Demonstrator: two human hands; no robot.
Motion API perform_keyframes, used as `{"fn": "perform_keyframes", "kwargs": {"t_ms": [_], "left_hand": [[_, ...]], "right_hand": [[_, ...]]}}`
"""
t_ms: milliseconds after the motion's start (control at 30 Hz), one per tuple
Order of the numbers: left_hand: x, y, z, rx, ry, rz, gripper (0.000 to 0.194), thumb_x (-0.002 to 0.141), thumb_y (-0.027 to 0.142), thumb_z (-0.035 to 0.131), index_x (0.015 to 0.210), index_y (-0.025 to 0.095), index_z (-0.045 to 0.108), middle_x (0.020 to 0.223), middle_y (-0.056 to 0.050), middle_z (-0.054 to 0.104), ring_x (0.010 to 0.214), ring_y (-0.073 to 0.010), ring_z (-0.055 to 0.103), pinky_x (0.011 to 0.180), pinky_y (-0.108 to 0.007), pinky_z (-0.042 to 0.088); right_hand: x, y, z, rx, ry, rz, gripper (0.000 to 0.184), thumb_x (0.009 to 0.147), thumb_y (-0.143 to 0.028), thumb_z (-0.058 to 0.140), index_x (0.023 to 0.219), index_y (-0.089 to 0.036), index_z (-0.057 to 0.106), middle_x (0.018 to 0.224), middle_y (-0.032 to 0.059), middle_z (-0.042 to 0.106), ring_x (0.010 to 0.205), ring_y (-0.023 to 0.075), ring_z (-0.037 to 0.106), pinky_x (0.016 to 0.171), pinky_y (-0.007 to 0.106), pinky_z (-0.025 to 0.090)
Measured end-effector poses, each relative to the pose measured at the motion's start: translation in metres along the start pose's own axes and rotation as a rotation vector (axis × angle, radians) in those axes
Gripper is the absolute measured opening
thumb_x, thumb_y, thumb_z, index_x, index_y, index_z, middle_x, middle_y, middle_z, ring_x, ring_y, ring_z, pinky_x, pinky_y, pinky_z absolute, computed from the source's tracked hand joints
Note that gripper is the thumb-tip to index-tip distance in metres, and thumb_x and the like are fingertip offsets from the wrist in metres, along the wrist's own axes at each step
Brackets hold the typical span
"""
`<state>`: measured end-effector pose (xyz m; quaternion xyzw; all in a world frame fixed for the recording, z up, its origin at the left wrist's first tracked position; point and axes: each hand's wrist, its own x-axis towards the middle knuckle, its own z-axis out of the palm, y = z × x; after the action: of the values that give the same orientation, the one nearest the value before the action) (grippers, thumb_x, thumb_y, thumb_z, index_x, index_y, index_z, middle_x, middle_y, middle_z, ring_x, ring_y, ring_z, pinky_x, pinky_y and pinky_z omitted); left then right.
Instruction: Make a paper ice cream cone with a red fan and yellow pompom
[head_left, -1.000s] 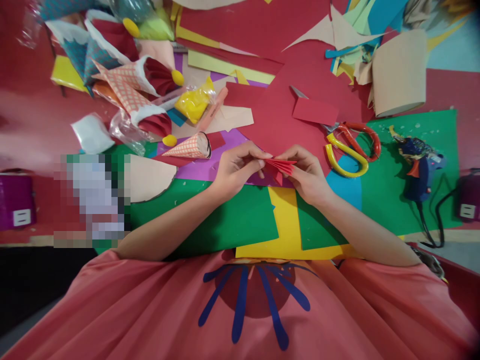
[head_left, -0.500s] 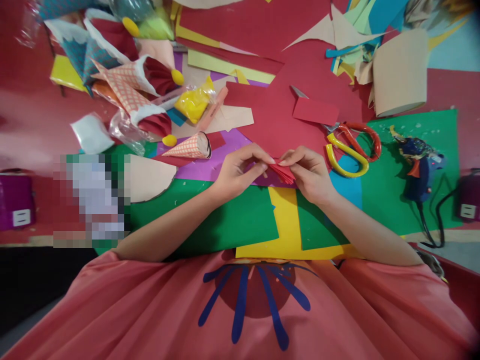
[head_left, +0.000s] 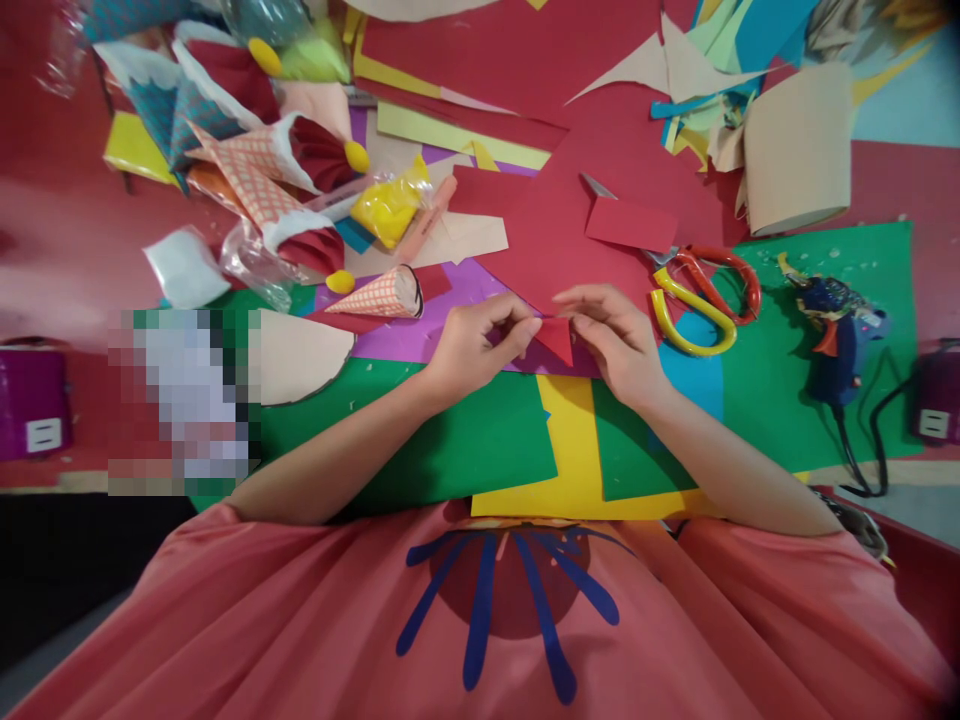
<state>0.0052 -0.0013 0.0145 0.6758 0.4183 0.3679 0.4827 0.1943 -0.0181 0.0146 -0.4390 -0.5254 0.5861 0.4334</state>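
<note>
My left hand pinches the narrow end of a small piece of folded red paper between thumb and fingertips. The paper fans out to the right into a wedge shape. Close by its right edge is my right hand, fingers apart and index finger stretched over the top; whether a fingertip touches the paper I cannot tell. Left of my hands lies a small checkered paper cone. Scissors with yellow and red handles lie to the right, their blades partly under a red paper rectangle.
A blue glue gun with a black cord sits on green sheets at right. Behind it stands a beige paper cup shape. Larger cones with white trim crowd the back left, near a yellow packet. A beige semicircular piece lies left.
My right hand has let go of the red paper and its fingers have spread. The paper has turned from layered edges to a flat wedge, still held in my left hand.
</note>
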Motion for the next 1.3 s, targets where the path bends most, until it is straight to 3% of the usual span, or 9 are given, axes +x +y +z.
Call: {"fn": "perform_keyframes", "kwargs": {"t_ms": [67, 200, 300, 567, 1000, 1133, 1300], "left_hand": [[-0.0008, 0.0000, -0.0006, 0.030, 0.018, 0.019, 0.041, 0.092, 0.050, 0.053, 0.067, 0.018, 0.053, 0.054, 0.004, 0.056, 0.046, -0.0039, 0.048, 0.048, -0.017, 0.039], [-0.0017, 0.0008, -0.0007, 0.092, 0.015, 0.081, 0.035, 0.092, 0.040, 0.054, 0.066, 0.018, 0.053, 0.055, 0.004, 0.054, 0.047, -0.0035, 0.047, 0.047, -0.016, 0.037], [-0.0018, 0.0015, 0.0003, 0.114, -0.002, 0.085, 0.033, 0.092, 0.036, 0.055, 0.065, 0.017, 0.052, 0.055, 0.004, 0.052, 0.049, -0.0037, 0.046, 0.047, -0.015, 0.036], [-0.0005, 0.0014, 0.0012, 0.005, -0.063, -0.007, 0.032, 0.092, 0.038, 0.053, 0.068, 0.018, 0.049, 0.056, 0.005, 0.052, 0.048, -0.0038, 0.047, 0.047, -0.016, 0.037], [0.0004, 0.0036, -0.0014, 0.069, -0.183, 0.021, 0.019, 0.086, 0.024, 0.050, 0.068, 0.017, 0.052, 0.056, 0.005, 0.050, 0.049, -0.0039, 0.043, 0.048, -0.015, 0.035], [-0.0019, 0.0048, -0.0011, 0.149, -0.076, 0.076, 0.020, 0.086, 0.022, 0.050, 0.067, 0.017, 0.050, 0.055, 0.006, 0.049, 0.049, -0.0037, 0.043, 0.048, -0.015, 0.035], [-0.0049, 0.0027, 0.0014, 0.105, 0.067, 0.060, 0.023, 0.091, 0.028, 0.049, 0.071, 0.018, 0.051, 0.060, 0.004, 0.059, 0.052, -0.0048, 0.054, 0.053, -0.016, 0.042]], "right_hand": [[0.0006, -0.0012, 0.0016, 0.054, 0.005, 0.064, 0.023, 0.090, -0.042, 0.062, 0.107, -0.027, 0.068, 0.085, -0.0020, 0.067, 0.071, 0.0102, 0.058, 0.070, 0.024, 0.048], [0.0029, -0.0061, 0.0054, -0.013, -0.050, 0.087, 0.033, 0.082, -0.053, 0.068, 0.080, -0.020, 0.066, 0.073, -0.0021, 0.061, 0.067, 0.0092, 0.052, 0.064, 0.022, 0.044], [0.0036, -0.0087, 0.0060, -0.059, -0.075, 0.084, 0.037, 0.083, -0.053, 0.066, 0.074, -0.018, 0.063, 0.067, -0.0032, 0.056, 0.063, 0.0082, 0.047, 0.061, 0.022, 0.041], [0.0058, -0.0090, 0.0050, -0.006, -0.081, 0.099, 0.039, 0.081, -0.053, 0.069, 0.070, -0.017, 0.059, 0.064, -0.0037, 0.052, 0.060, 0.0073, 0.043, 0.057, 0.021, 0.038], [0.0028, -0.0087, 0.0062, -0.129, -0.090, 0.021, 0.039, 0.083, -0.055, 0.066, 0.072, -0.017, 0.060, 0.067, -0.0028, 0.055, 0.063, 0.0085, 0.047, 0.062, 0.024, 0.040], [0.0029, -0.0083, 0.0075, -0.102, -0.075, 0.063, 0.039, 0.079, -0.056, 0.069, 0.078, -0.018, 0.061, 0.070, -0.0031, 0.057, 0.064, 0.0084, 0.049, 0.061, 0.023, 0.041], [0.0035, -0.0072, 0.0064, 0.025, -0.052, 0.104, 0.034, 0.074, -0.047, 0.078, 0.081, -0.018, 0.064, 0.071, -0.0037, 0.059, 0.063, 0.0067, 0.051, 0.059, 0.020, 0.042]]}}
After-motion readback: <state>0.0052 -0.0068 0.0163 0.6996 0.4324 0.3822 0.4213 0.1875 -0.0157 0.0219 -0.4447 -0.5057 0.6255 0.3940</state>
